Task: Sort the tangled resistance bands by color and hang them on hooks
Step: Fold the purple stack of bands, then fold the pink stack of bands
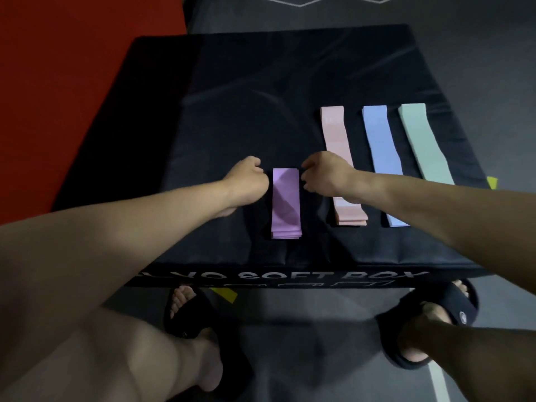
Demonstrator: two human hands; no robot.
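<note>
Four flat resistance bands lie side by side on a black soft box (232, 111): purple (285, 204), pink (336, 132), blue (380, 140) and mint green (420, 140). The purple stack is short and looks folded. My left hand (246, 184) hovers just left of the purple band's far end, fingers curled, holding nothing I can see. Just right of that same end is my right hand (324, 177), fingers curled too, lying over part of the pink band. Whether either hand touches the purple band is unclear. No hooks are in view.
The box's front edge carries white lettering (278, 275). My feet in black sandals (185, 311) (435, 314) stand on grey floor below it. A red mat (72, 82) lies to the left. Yellow tape marks (224, 294) sit on the floor.
</note>
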